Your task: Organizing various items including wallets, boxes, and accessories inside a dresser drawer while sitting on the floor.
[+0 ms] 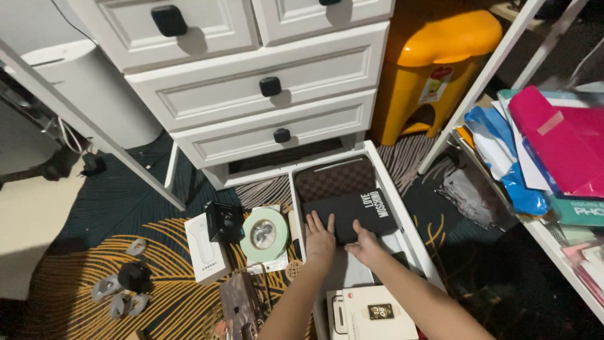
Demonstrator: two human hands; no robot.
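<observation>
Where the view begins, at the bottom edge, a white box with a small dark square on its lid lies nearest the camera, between the two forearms. Above it, the left hand rests flat, fingers spread and released, on the lower left corner of a black wallet. The right hand sits just beside it, fingers slightly curled against the wallet's lower edge; whether they pinch the wallet or merely press it cannot be told from this angle. The wallet lies inside a white drawer that has been taken out and set on the floor, and it overlaps a brown checkered pouch at the drawer's far end.

Left of the drawer, on a dark rug with yellow leaf patterns, lie a pale green roll of tape, a small black box and a flat white package. Further left are several small grey pieces and a dark round object.

Beyond stands a white chest of drawers with black knobs; its lowest slot is vacant. A yellow plastic stool stands to its right. At the right edge, a white shelf carries pink, blue and white bags and papers.
</observation>
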